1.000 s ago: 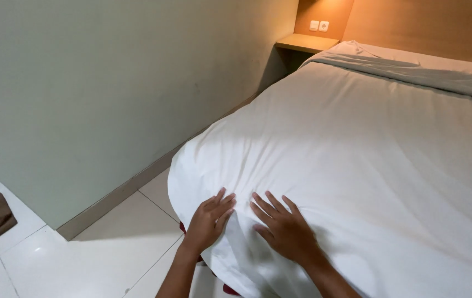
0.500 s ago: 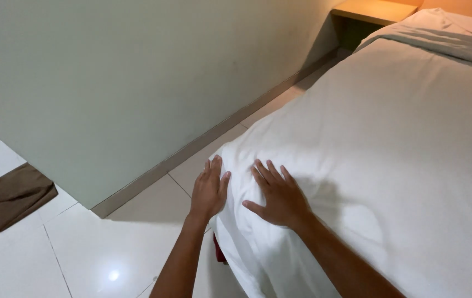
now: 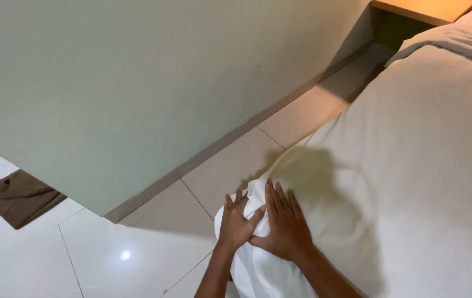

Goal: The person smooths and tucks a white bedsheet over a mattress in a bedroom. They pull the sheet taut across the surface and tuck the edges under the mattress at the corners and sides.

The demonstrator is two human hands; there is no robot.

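Note:
A bed covered by a white sheet (image 3: 412, 154) fills the right side of the view. My left hand (image 3: 236, 221) lies flat on the side of the sheet's near corner, fingers spread. My right hand (image 3: 283, 223) presses flat on top of the same corner, its thumb touching the left hand. Neither hand grips the cloth. The sheet (image 3: 258, 276) hangs down over the corner below my hands.
A pale green wall (image 3: 153, 83) runs along the left with a narrow strip of white tiled floor (image 3: 153, 237) between it and the bed. A brown cloth (image 3: 18, 196) lies on the floor far left. A wooden bedside shelf (image 3: 423, 8) is at the top.
My hands have slid together down to the corner of the bed, and my view has tilted down and left, showing more floor.

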